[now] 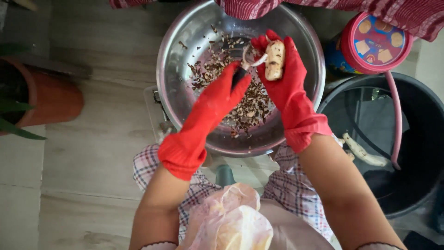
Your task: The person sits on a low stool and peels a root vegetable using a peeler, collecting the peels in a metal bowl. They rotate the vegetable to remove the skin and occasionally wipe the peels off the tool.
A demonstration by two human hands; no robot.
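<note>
Both my hands wear red rubber gloves and work over a large steel bowl (pixel 175 60). My right hand (pixel 286 78) holds a pale, partly peeled root piece (pixel 274 59) above the bowl. My left hand (pixel 222 95) grips a peeler with a dark handle (pixel 240 74), its blade end touching the root, where a thin strip of peel curls off. Dark brown peelings (pixel 249 109) lie piled in the bottom of the bowl.
A black bucket (pixel 416 139) at the right holds water, a peeled root (pixel 365 153) and a pink hose (pixel 394 111). A round tin with a pink lid (pixel 374 44) stands behind it. A terracotta plant pot (pixel 51 99) sits at the left. A plastic bag (pixel 231 222) rests on my lap.
</note>
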